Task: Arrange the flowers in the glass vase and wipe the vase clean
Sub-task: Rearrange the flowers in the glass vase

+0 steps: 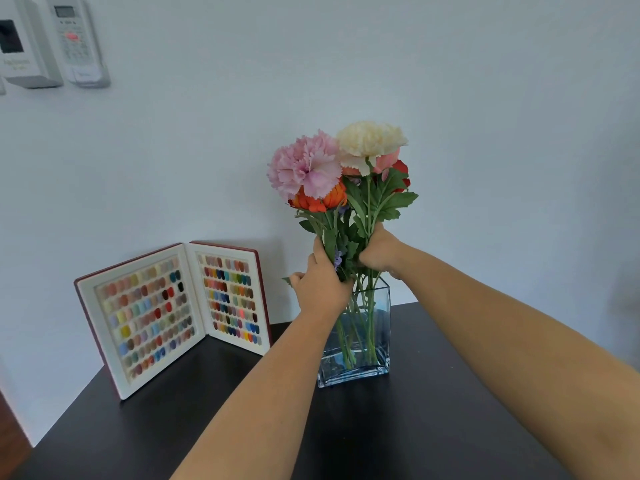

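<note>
Right of the frame's centre we see a square glass vase (356, 341) standing upright on a dark table (415, 427), with clear water in its lower part and the green stems of the flowers (341, 168) inside it. The bunch runs nearly vertical, stems down in the vase, blooms pointing up: pink at left, cream at top, orange and red below them. Our left hand (320, 285) is curled round the stems just above the vase rim; our right hand (379, 251) grips them from the right, a little higher. Both hands hide the middle of the stems and part of the rim. At lower left a colour-sample book (173, 317) stands open. At upper left, wall-mounted devices (52, 43) are cut off and blurred.
</note>
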The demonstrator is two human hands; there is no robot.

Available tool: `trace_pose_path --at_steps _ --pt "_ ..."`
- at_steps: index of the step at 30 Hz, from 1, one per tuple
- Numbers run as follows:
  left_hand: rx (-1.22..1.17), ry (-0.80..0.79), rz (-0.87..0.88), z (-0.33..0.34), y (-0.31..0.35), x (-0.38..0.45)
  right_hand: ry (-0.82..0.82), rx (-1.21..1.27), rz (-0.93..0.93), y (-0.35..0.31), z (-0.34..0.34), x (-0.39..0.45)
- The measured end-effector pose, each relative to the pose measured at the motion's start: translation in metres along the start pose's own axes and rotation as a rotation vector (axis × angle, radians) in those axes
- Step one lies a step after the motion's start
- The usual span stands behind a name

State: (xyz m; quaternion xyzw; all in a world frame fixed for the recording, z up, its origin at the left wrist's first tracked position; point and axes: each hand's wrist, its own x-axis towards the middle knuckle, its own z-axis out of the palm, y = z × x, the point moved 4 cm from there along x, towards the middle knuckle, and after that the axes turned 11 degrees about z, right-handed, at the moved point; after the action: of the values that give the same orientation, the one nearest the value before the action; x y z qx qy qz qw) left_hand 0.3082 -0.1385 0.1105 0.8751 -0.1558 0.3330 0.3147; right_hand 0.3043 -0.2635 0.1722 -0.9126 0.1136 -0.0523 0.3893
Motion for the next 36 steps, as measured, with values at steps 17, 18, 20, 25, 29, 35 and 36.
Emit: trace_pose_path --at_steps 17,18,20,25,29,35,36 --pt "0.159 0.013 0.038 -0.026 0.005 0.014 0.12 -0.089 0.018 -0.01 -0.018 0.009" --pt "0.153 0.01 0.036 -0.028 0.005 0.015 0.123 -0.067 0.016 -0.009 -0.02 0.01" --pt "0.148 -0.002 0.03 -0.031 0.003 0.016 0.127 -0.024 0.021 -0.006 -0.023 0.012" --pt "0.246 -0.083 0.063 -0.029 0.002 0.014 0.152 0.058 0.024 0.005 -0.04 0.012" --pt "0.224 -0.134 0.025 -0.025 -0.001 0.015 0.128 0.048 0.006 0.007 -0.043 0.01" --pt "0.028 -0.13 -0.07 -0.037 -0.013 0.017 0.061 -0.204 0.002 -0.007 -0.028 0.008" --pt "-0.008 -0.128 -0.078 -0.039 -0.015 0.017 0.05 -0.241 0.005 -0.008 -0.024 0.008"
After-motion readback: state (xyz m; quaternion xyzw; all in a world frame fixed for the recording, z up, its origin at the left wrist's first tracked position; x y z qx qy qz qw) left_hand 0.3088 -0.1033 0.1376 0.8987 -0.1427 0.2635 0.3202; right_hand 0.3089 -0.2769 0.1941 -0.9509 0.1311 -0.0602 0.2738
